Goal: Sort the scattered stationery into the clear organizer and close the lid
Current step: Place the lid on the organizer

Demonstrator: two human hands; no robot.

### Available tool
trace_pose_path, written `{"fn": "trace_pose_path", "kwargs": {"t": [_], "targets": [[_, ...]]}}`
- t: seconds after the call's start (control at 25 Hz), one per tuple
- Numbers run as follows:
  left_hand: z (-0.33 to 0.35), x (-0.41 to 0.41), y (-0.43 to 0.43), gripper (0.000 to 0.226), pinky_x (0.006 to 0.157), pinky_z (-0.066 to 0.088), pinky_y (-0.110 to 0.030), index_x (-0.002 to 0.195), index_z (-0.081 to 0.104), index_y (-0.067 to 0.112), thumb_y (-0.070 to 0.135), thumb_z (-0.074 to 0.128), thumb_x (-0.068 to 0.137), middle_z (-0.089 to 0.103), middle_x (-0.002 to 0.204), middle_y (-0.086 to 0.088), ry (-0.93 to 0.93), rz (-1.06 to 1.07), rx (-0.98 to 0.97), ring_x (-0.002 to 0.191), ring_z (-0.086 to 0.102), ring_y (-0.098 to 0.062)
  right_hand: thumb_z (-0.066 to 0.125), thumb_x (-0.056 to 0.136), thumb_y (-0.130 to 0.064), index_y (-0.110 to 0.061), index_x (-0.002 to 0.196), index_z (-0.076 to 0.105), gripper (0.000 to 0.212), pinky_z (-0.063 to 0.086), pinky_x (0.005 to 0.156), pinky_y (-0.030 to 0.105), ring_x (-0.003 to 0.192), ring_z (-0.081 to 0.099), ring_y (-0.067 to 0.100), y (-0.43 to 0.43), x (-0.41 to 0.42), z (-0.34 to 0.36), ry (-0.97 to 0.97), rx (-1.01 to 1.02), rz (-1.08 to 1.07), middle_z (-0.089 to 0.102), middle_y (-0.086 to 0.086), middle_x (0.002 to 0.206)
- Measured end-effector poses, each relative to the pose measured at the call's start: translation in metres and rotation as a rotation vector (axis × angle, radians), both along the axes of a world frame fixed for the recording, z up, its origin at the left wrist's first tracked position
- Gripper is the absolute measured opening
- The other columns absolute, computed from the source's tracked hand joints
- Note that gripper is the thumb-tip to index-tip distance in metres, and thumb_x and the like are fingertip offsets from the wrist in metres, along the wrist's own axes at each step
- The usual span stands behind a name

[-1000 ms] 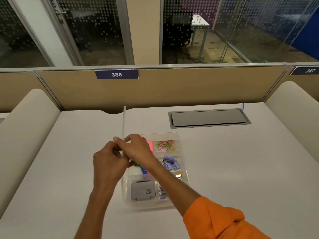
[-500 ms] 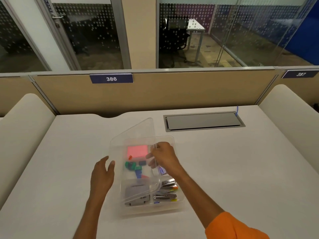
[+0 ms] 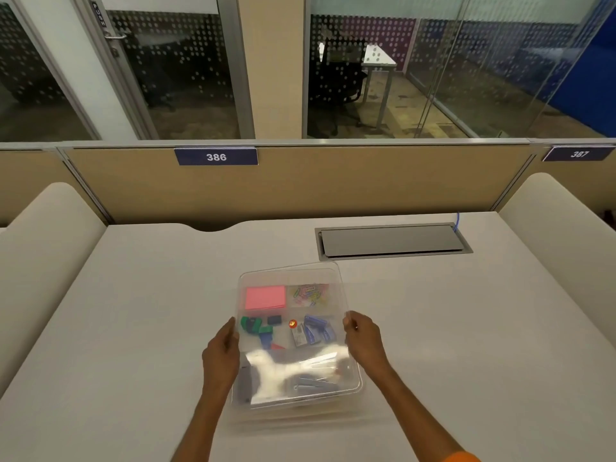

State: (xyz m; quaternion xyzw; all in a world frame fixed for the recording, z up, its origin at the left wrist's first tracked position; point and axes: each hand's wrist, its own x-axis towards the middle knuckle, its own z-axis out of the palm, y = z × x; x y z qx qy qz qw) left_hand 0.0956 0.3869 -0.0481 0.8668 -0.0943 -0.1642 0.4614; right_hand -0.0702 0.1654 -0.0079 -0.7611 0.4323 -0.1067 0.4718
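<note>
Left hand and right hand pinch the sides of the lid. Everything is inside the organizer. Only pushing the lid shut looks left.

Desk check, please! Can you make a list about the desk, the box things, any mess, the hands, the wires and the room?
Surface: white desk, with a grey hatch set into it at the back.
Job's things: clear organizer with the lid lying over it; whether it is snapped shut cannot be told. Inside are pink notes, coloured clips and more small stationery; glare hides the near part.
Clutter: nothing seen.
Grippers: left hand is at the lid's left edge, grip unclear; right hand pinches its right edge.
Cables: a blue cable at the hatch's far right corner.
Surroundings: tan partition with tag 386, glass walls behind, and a dark chair beyond.
</note>
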Motion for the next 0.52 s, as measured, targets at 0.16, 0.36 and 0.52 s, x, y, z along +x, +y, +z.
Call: {"fn": "trace_pose_path", "kwargs": {"t": [0.16, 0.36, 0.52], "targets": [[-0.005, -0.006, -0.003, 0.039, 0.100, 0.048, -0.042, 0.140, 0.051, 0.009, 0.014, 0.042, 0.102, 0.064, 0.129, -0.014, -0.107, 0.008, 0.020, 0.114, 0.062, -0.033, 0.042, 0.101, -0.016, -0.001, 0.100, 0.060, 0.023, 0.038, 0.066, 0.020, 0.075, 0.052, 0.017, 0.009, -0.006, -0.032, 0.124, -0.217, 0.046, 0.047, 0.007, 0.097], [-0.012, -0.007, -0.002, 0.040, 0.100, 0.049, -0.045, 0.141, 0.049, 0.009, 0.013, 0.042, 0.102, 0.064, 0.127, -0.016, -0.146, 0.018, -0.004, 0.112, 0.063, -0.033, 0.039, 0.101, -0.019, -0.006, 0.094, 0.056, 0.022, 0.046, 0.063, 0.026, 0.071, 0.054, 0.017, 0.013, -0.007, -0.046, 0.169, -0.349, 0.076, 0.046, 0.005, 0.091], [-0.017, -0.006, -0.002, 0.043, 0.079, 0.052, -0.033, 0.145, 0.042, 0.018, 0.015, 0.041, 0.103, 0.070, 0.111, -0.014, -0.173, 0.002, 0.024, 0.089, 0.065, -0.027, 0.036, 0.103, -0.023, -0.008, 0.110, 0.057, 0.026, 0.046, 0.064, 0.027, 0.074, 0.057, 0.020, 0.014, -0.005, -0.054, 0.198, -0.398, 0.077, 0.052, 0.006, 0.093]]}}
